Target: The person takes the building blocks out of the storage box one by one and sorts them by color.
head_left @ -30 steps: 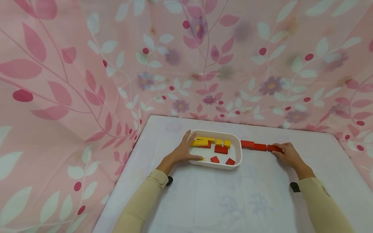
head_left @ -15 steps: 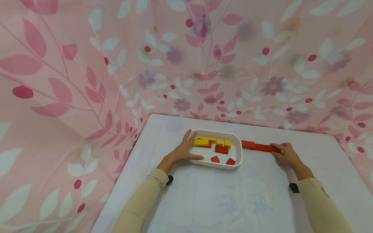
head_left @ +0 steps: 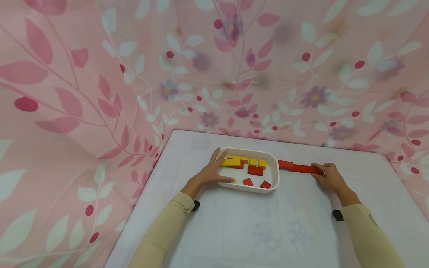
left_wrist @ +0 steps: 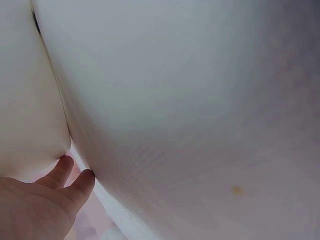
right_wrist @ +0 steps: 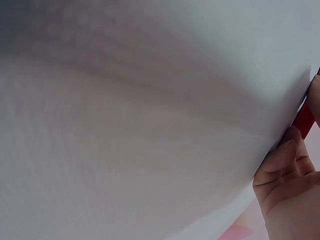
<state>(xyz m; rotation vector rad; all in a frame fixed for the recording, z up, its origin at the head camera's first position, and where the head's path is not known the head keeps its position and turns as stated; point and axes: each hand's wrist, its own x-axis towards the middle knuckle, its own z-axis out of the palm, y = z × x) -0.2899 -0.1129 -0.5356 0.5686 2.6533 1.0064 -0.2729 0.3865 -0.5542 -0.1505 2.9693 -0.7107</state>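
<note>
A white plastic tray (head_left: 275, 175) with rounded corners stands near the middle of the table in the head view. My left hand (head_left: 209, 172) grips its left end, thumb over the front rim and fingers spread toward the back rim. In the left wrist view, fingertips (left_wrist: 82, 181) touch near the tray's lower edge. Right of the tray runs a row of red blocks (head_left: 301, 168), end to end; the leftmost (head_left: 285, 165) sits slightly farther back. My right hand (head_left: 331, 178) pinches the red block (head_left: 317, 170) at the row's right end, partly hidden by the fingers.
Inside the tray lie yellow blocks (head_left: 231, 162), a red rectangular block (head_left: 255, 171) and two red angular pieces (head_left: 248, 182). A white cloth covers the table (head_left: 254, 230). Behind it hangs a pink floral curtain (head_left: 288, 93).
My right hand has slid the end red block slightly left, closing the gap to its neighbour. The left hand keeps its place on the tray.
</note>
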